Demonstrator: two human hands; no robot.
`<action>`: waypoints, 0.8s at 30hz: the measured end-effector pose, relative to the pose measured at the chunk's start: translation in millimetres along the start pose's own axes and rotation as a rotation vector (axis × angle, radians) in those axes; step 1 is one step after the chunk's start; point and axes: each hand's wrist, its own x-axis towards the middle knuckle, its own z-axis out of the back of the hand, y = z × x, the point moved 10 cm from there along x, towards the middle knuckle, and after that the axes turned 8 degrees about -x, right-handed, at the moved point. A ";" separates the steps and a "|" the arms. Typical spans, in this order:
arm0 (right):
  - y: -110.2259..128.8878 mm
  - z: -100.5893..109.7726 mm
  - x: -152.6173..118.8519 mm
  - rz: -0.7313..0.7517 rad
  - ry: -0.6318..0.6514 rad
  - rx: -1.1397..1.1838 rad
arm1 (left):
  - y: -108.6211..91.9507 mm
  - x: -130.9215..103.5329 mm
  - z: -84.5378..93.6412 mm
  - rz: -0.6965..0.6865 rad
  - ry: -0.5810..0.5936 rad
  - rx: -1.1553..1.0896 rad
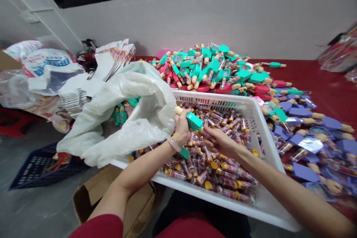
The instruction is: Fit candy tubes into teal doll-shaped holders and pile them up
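Note:
My left hand (182,129) is closed around a green plastic piece with a beige knobbed end (194,121), just above a white basket (264,152). At the other end of the green piece, my right hand (220,141) pinches a small clear tube (208,135), mostly covered by my fingers. Whether tube and piece are joined cannot be made out. Many capped clear tubes (231,182) with purplish contents and yellow caps fill the basket. Left of my hands, a whitish plastic sack (139,93) gapes open, with several green pieces (121,115) inside.
Behind the basket, green and red pieces with tubes form a heap (206,65) on a red table (301,70). Purple pieces (301,109) spread to the right. Folded printed cards (111,59) stand at left. A cardboard box (111,197) and blue crate (39,167) sit below.

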 end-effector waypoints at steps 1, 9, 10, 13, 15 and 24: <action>5.1 10.0 0.3 0.047 -0.101 -0.087 | -2.6 1.1 -0.5 -0.017 0.005 0.006; 2.4 7.8 -0.7 0.054 -0.043 -0.010 | 1.7 4.6 -8.3 0.022 0.059 -0.028; -1.4 1.8 -0.1 0.006 0.057 0.110 | -1.6 4.9 -12.8 0.012 0.091 -0.021; 1.4 14.7 3.2 -0.011 0.107 0.259 | -13.2 4.7 -25.7 -0.002 0.209 0.086; 5.5 38.4 6.9 0.021 0.017 0.265 | -24.0 1.2 -33.7 -0.048 0.315 0.211; -5.3 131.9 3.2 -0.249 -0.577 -0.952 | -69.8 24.8 -127.2 -0.222 0.458 0.427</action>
